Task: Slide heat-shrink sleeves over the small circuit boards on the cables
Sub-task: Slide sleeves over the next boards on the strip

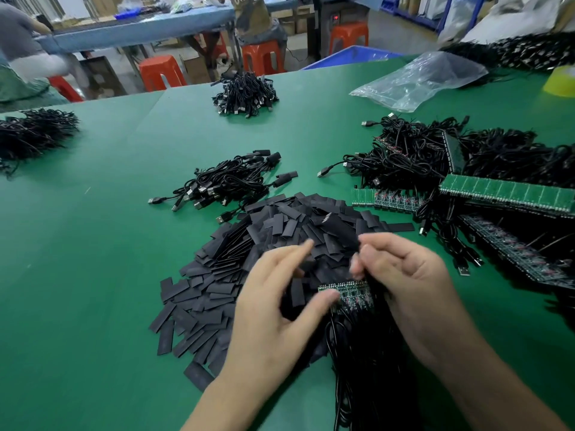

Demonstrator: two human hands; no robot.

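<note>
- The strip of small circuit boards (345,296) sits low in the centre of the frame, between the two hands, with its black cables (364,374) trailing down towards the bottom edge.
- The right hand (404,275) has its fingers curled down onto the strip's right end and grips it; the fingertips are blurred.
- The left hand (273,309) is spread, forefinger and thumb wide apart, with the thumb tip against the strip's left end.
- Under and beyond both hands lies the heap of flat black heat-shrink sleeves (249,253), spilling to the lower left.
- Just above the heap, a bundle of sleeved cables (230,183) with USB plugs lies on the green table (93,244).
- At right, a tangle of cables (410,150) mixes with a green board panel (504,194).
- Further off: a clear plastic bag (420,79) at upper right, a cable pile (244,94) at top centre, another (34,132) at the left edge.
- Orange stools (161,73) stand beyond the table.
</note>
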